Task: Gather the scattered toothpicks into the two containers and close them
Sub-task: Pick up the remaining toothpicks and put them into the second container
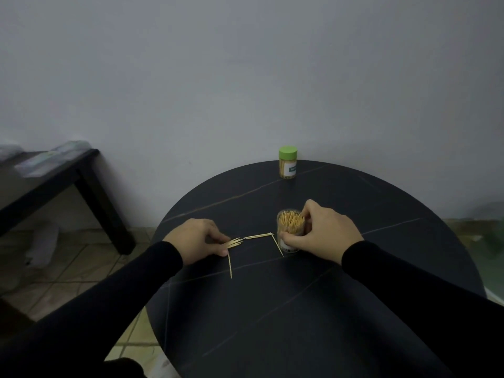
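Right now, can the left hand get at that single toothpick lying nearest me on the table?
Probably yes. The single toothpick lies bare on the table just below the left hand, nothing between them, though that hand already pinches a small bunch of toothpicks.

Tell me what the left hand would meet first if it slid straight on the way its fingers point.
The left hand, pinching a toothpick bundle, points right. It would probably first meet the loose toothpicks, then the open container.
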`<action>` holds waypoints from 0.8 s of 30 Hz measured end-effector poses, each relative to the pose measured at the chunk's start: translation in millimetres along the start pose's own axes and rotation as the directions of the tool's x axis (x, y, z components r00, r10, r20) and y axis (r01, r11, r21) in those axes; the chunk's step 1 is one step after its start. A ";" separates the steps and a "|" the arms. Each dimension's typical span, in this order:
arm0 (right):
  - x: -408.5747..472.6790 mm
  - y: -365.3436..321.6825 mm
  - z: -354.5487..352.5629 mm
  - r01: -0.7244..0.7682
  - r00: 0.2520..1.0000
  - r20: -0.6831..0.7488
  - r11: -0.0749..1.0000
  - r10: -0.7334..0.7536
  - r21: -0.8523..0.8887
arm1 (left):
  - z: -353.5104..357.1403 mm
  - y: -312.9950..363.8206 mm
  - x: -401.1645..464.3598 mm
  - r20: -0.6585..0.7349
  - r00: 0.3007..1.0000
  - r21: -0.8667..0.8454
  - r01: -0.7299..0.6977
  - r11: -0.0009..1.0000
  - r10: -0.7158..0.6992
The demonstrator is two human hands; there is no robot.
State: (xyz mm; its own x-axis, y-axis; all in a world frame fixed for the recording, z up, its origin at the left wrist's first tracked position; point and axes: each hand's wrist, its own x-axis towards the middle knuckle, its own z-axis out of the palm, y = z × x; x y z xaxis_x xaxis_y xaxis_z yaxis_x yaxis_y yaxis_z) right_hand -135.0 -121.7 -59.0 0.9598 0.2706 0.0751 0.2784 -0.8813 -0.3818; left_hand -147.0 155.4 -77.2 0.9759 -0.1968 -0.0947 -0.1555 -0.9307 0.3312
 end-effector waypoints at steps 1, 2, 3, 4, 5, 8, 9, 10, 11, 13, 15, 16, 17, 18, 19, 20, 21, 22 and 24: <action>0.2 0.3 0.4 0.000 1.000 0.000 1.000 0.000 -0.002 | 1.6 0.5 -0.3 -0.017 1.000 -0.001 -0.022 1.000 0.022; 0.1 0.6 0.6 0.000 1.000 -0.003 1.000 0.000 -0.001 | 3.1 2.0 -0.8 -0.039 0.998 -0.001 -0.038 0.999 0.038; 0.1 0.8 0.8 -0.002 1.000 -0.004 1.000 0.002 0.003 | 4.3 4.3 -1.2 -0.064 0.997 -0.003 -0.050 0.999 0.050; -0.1 1.0 1.0 -0.004 1.000 -0.004 1.000 0.004 0.005 | 5.2 7.0 -1.4 -0.087 0.994 0.000 -0.059 0.998 0.059; -0.2 1.2 1.1 -0.005 1.000 -0.003 1.000 0.005 0.005 | 5.4 10.3 -1.3 -0.102 0.993 0.016 -0.061 0.998 0.063; -0.8 0.8 1.2 -0.007 1.000 -0.004 1.000 0.007 0.007 | 4.1 23.1 -0.6 -0.134 0.989 0.130 -0.037 0.991 0.054; -0.8 1.0 1.3 -0.008 1.000 -0.005 1.000 0.008 0.007 | 4.3 27.3 0.1 -0.143 0.988 0.171 -0.024 0.985 0.049; -1.1 0.8 1.2 -0.007 1.000 -0.007 1.000 0.007 0.006 | 5.6 31.4 1.2 -0.145 0.988 0.216 -0.011 0.976 0.044; -1.2 0.8 1.1 -0.005 1.000 -0.005 1.000 0.005 0.004 | 7.3 35.4 2.6 -0.140 0.990 0.258 0.000 0.966 0.037; -1.4 0.9 1.2 -0.001 1.000 0.000 1.000 0.001 0.000 | 10.1 41.8 5.9 -0.120 0.993 0.304 0.026 0.952 0.012; -1.6 0.8 0.8 -0.002 1.000 0.001 1.000 0.002 -0.001 | 7.4 46.2 10.6 -0.103 0.994 0.283 0.063 0.957 -0.035; -1.4 0.7 0.6 -0.002 1.000 0.001 1.000 0.002 -0.001 | 3.7 48.1 12.8 -0.093 0.994 0.260 0.085 0.962 -0.063; -1.3 0.6 0.7 -0.003 1.000 0.003 1.000 0.003 -0.001 | -0.7 49.7 14.9 -0.078 0.993 0.232 0.106 0.967 -0.090; -1.1 0.9 0.5 -0.003 1.000 0.003 1.000 0.003 0.000 | -4.9 51.5 17.6 -0.055 0.992 0.202 0.121 0.972 -0.112; -0.9 1.1 0.8 -0.004 1.000 0.006 1.000 0.004 0.005 | -8.9 52.7 20.3 -0.034 0.992 0.175 0.126 0.976 -0.122; -0.5 1.5 0.8 -0.004 1.000 0.007 1.000 0.004 0.012 | -12.6 54.8 22.2 -0.025 0.993 0.152 0.122 0.981 -0.119; -0.3 2.3 0.6 -0.006 1.000 0.011 1.000 0.005 0.018 | -16.0 57.6 24.1 -0.035 0.994 0.122 0.110 0.986 -0.106; -0.1 2.1 0.8 -0.006 1.000 0.016 1.000 0.005 0.021 | -19.1 60.2 25.6 -0.065 0.994 0.071 0.090 0.993 -0.086; -0.2 2.1 0.0 -0.008 1.000 0.023 1.000 0.007 0.023 | -23.1 69.3 30.3 -0.178 0.984 -0.119 0.004 0.993 -0.025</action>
State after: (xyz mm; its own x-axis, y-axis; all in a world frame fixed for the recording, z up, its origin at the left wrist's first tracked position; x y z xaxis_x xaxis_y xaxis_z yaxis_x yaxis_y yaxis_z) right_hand -134.6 -123.6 -59.9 0.9606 0.2731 0.0512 0.2700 -0.8741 -0.4038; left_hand -124.6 92.0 -35.5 0.9912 -0.1152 0.0658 -0.1324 -0.8880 0.4404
